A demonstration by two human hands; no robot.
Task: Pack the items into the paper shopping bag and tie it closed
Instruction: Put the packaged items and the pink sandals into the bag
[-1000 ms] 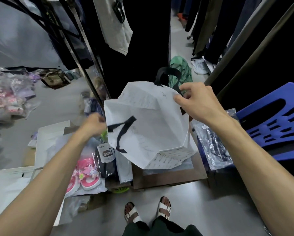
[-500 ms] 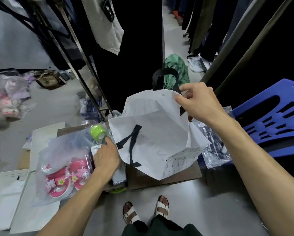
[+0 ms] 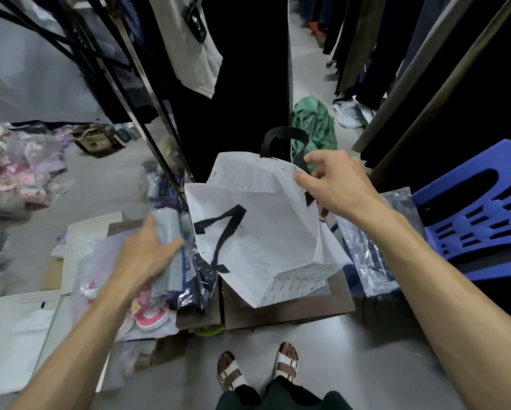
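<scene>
**Packing under way between the clothing racks**

While the right hand (image 3: 335, 184) pinches the rim of the white paper shopping bag (image 3: 266, 232), holding it open on the brown surface (image 3: 292, 312), the left hand (image 3: 147, 253) grips a grey plastic-wrapped packet (image 3: 174, 250) just beside the bag.

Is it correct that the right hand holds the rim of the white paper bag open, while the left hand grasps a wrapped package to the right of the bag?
Not quite. In the head view the right hand does hold the white paper bag open at its rim, but the left hand grasps the wrapped package to the left of the bag, not to the right.
</scene>
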